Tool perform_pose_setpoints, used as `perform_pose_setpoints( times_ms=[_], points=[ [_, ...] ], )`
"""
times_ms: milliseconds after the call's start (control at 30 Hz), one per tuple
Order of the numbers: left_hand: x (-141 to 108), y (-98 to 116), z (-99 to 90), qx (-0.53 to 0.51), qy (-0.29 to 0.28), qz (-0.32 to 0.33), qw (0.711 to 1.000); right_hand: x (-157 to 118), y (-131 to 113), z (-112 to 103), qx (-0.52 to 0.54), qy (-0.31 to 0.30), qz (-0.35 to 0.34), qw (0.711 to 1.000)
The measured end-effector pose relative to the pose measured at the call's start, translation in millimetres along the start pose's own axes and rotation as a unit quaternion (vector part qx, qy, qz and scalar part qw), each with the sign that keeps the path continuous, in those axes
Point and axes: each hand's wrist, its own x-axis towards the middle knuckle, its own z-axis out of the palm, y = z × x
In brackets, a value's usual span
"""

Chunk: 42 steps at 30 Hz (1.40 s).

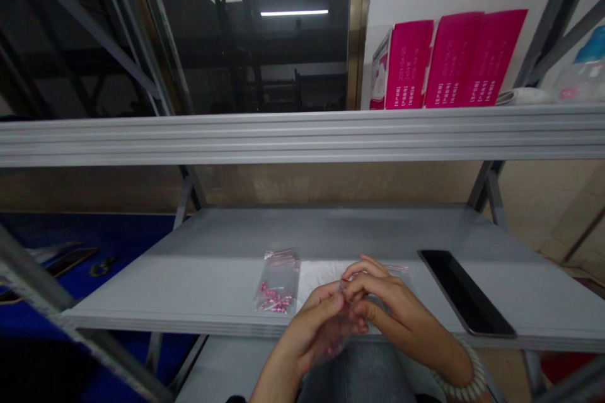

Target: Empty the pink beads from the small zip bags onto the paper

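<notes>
Near the front edge of the grey shelf, my left hand [317, 321] is closed on a clear plastic bag [333, 337] with a few pink pieces low inside it. My right hand [390, 302], a beaded bracelet on its wrist, pinches at the upper end of the same bag; the fingertips of both hands nearly meet there. To the left of the hands a clear zip bag [278, 280] holding several pink beads lies flat. Beneath and behind the hands is a white sheet [314, 274], partly hidden, with another clear bag's edge [397, 268] showing behind my right hand.
A black tablet or phone [466, 289] lies on the shelf at the right. Pink boxes [454, 63] and a blue-capped bottle [583, 69] stand on the upper shelf [283, 138], whose rail crosses above the hands. Scissors [101, 266] lie on a blue surface at left.
</notes>
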Motion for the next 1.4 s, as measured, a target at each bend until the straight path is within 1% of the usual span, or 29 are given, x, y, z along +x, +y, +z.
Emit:
perform_pose_setpoints(
  times_ms=[100, 167, 233, 300, 333, 400, 433, 500, 533, 567, 600, 667, 767, 900, 1033, 1167, 1400],
  points=[
    [-0.1, 1.5, 0.6, 0.030, 0.016, 0.000, 0.999, 1.5, -2.0, 0.2, 0.006, -0.005, -0.004, 1.000],
    [-1.0, 4.8, -0.5, 0.042, 0.025, 0.007, 0.999, 1.4, -2.0, 0.6, 0.021, 0.025, -0.006, 0.999],
    [-1.4, 11.2, -2.7, 0.110, 0.039, 0.035, 0.992, -0.5, 1.2, 0.8, 0.030, 0.092, 0.002, 0.995],
    [-0.5, 20.6, -5.7, 0.212, 0.061, 0.077, 0.972, -4.1, 9.2, 1.8, 0.016, 0.178, 0.025, 0.984],
    [0.7, 26.0, -7.3, 0.264, 0.074, 0.098, 0.957, -6.4, 15.0, 2.9, -0.002, 0.212, 0.041, 0.976],
    [4.8, 37.1, -10.9, 0.381, 0.096, 0.132, 0.910, -11.4, 29.4, 7.4, -0.054, 0.252, 0.069, 0.964],
    [7.7, 42.2, -12.8, 0.448, 0.099, 0.146, 0.876, -13.9, 37.4, 10.7, -0.088, 0.256, 0.083, 0.959],
    [14.9, 50.6, -17.5, 0.602, 0.083, 0.171, 0.776, -18.4, 52.4, 18.7, -0.165, 0.245, 0.109, 0.949],
    [19.1, 53.7, -20.3, 0.658, 0.066, 0.176, 0.729, -20.2, 58.7, 22.8, -0.205, 0.232, 0.124, 0.943],
    [23.5, 56.1, -23.3, 0.690, 0.048, 0.176, 0.700, -21.6, 63.7, 26.7, -0.243, 0.215, 0.140, 0.936],
    [28.2, 57.7, -26.4, 0.709, 0.032, 0.173, 0.683, -22.7, 67.2, 30.3, -0.277, 0.195, 0.154, 0.928],
    [37.7, 59.1, -32.5, 0.726, 0.009, 0.162, 0.668, -23.3, 70.1, 35.6, -0.329, 0.160, 0.175, 0.914],
    [50.2, 57.3, -40.3, 0.749, -0.024, 0.142, 0.647, -21.3, 67.3, 39.6, -0.371, 0.134, 0.194, 0.898],
    [59.7, 51.1, -48.3, 0.777, -0.056, 0.121, 0.615, -17.1, 61.5, 41.1, -0.374, 0.125, 0.214, 0.894],
    [63.0, 45.5, -54.0, 0.797, -0.066, 0.104, 0.591, -14.3, 58.1, 42.1, -0.365, 0.137, 0.228, 0.892],
    [64.5, 44.2, -55.0, 0.812, -0.075, 0.088, 0.571, -13.2, 56.5, 42.9, -0.361, 0.137, 0.245, 0.889],
    [64.6, 47.6, -47.4, 0.842, -0.078, 0.069, 0.530, -12.9, 56.5, 43.3, -0.350, 0.140, 0.252, 0.891]
  ],
)
